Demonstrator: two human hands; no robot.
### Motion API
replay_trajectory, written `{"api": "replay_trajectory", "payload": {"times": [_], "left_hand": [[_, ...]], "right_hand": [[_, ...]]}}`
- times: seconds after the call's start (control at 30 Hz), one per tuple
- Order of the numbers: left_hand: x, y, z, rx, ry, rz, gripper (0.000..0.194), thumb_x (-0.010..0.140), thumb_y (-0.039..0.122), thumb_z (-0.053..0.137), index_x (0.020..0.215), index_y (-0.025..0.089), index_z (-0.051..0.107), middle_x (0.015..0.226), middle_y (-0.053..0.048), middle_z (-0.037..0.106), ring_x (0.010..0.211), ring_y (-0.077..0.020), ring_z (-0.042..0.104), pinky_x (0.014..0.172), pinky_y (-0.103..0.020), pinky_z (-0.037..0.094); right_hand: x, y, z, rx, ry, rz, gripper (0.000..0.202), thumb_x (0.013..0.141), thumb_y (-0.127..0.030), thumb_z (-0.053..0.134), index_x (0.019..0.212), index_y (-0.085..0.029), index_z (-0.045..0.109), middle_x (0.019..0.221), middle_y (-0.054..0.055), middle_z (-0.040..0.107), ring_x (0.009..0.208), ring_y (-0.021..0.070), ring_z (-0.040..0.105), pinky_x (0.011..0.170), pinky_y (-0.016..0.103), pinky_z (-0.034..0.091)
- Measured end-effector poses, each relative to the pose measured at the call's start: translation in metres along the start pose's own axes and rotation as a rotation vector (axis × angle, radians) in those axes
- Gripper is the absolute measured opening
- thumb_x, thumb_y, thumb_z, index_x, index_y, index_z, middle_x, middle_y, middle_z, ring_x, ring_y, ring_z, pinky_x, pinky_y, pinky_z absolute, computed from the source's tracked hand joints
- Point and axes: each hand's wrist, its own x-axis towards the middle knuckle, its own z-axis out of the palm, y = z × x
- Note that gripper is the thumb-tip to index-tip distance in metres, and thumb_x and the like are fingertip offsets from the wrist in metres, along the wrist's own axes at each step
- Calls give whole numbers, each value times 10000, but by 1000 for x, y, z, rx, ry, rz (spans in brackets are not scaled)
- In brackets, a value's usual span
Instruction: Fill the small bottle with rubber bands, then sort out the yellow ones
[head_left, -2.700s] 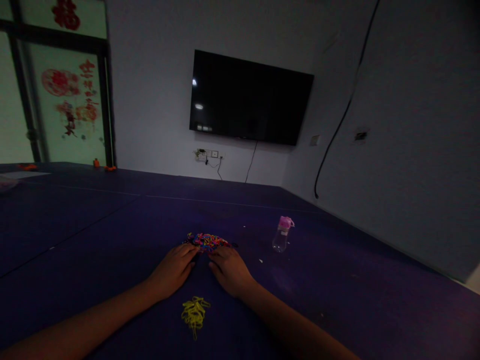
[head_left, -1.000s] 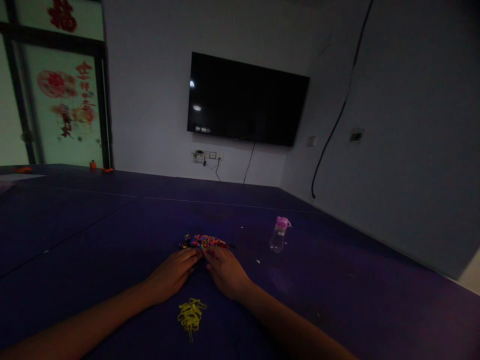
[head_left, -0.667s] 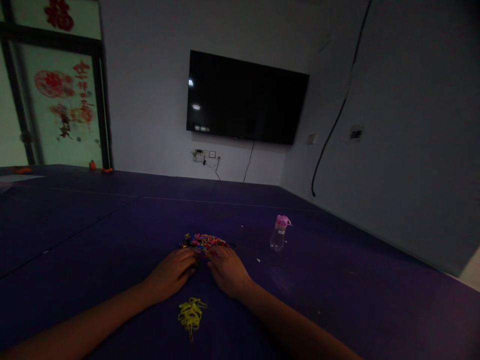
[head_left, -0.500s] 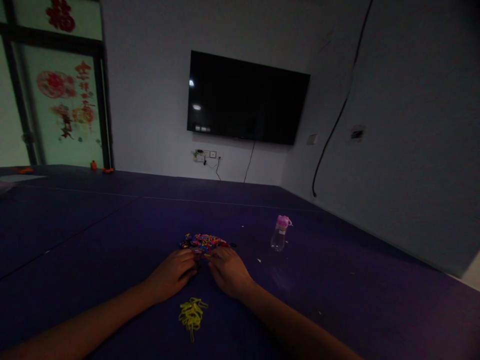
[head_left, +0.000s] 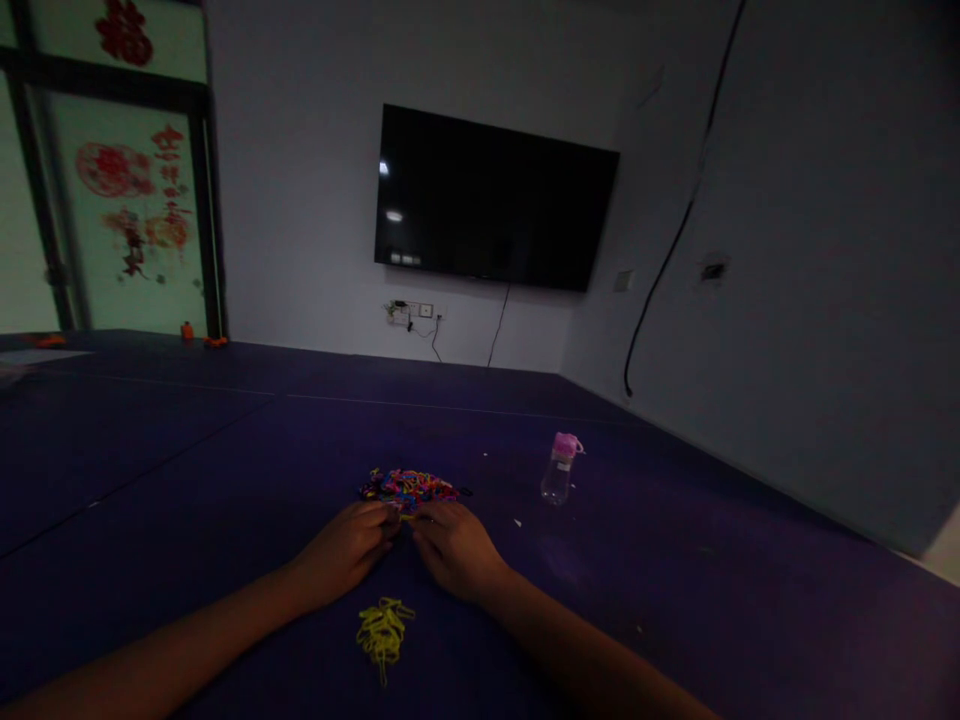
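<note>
A heap of multicoloured rubber bands (head_left: 412, 486) lies on the purple surface just beyond my fingertips. My left hand (head_left: 354, 548) is closed at the near edge of the heap, thumb and fingers together. Beside it, my right hand (head_left: 457, 550) is closed too, its fingertips bent down. A thin yellow rubber band (head_left: 406, 517) shows between the two sets of fingertips, pinched at both ends; the fingers hide most of it. Nearer to me, between my forearms, sits a small loose pile of yellow rubber bands (head_left: 384, 632).
To the right of the heap stands a clear bottle with a pink lid (head_left: 559, 470). White scraps (head_left: 518, 523) lie near it. Small orange objects (head_left: 215, 341) rest at the far left edge. A dark television (head_left: 495, 200) hangs on the wall, and a black cable (head_left: 667, 260) runs down at right.
Both hands have drawn slightly closer to each other and back from the heap, with the yellow band now showing between the fingertips. The yellow pile has stayed in place.
</note>
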Motion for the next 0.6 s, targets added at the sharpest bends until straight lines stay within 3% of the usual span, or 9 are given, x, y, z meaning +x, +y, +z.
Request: {"api": "replay_trajectory", "payload": {"times": [0.13, 0.33, 0.6], "left_hand": [[0, -1, 0, 8, 35, 49, 293, 930, 151, 414, 1160, 204, 589, 1160, -88, 628, 1113, -217, 552, 925, -395, 465], [1, 0, -1, 9, 53, 79, 309, 924, 129, 398, 1149, 195, 599, 1121, -92, 645, 1064, -209, 582, 904, -388, 483], [-4, -2, 4, -54, 67, 31, 347, 899, 105, 424, 1188, 202, 589, 1154, -96, 631, 1087, -207, 578, 926, -389, 491]], "right_hand": [[-1, -1, 0, 45, 15, -68, 245, 904, -167, 445, 1043, -184, 646, 1047, 76, 660, 928, 179, 610, 822, 303, 483], [-1, 1, -1, 62, 12, -42, 264, 918, -182, 425, 1065, -176, 644, 1062, 87, 664, 955, 187, 616, 843, 319, 492], [-1, 2, -1, 51, 2, -22, 262, 909, -174, 438, 1062, -176, 650, 1074, 89, 666, 957, 187, 620, 848, 318, 494]]}}
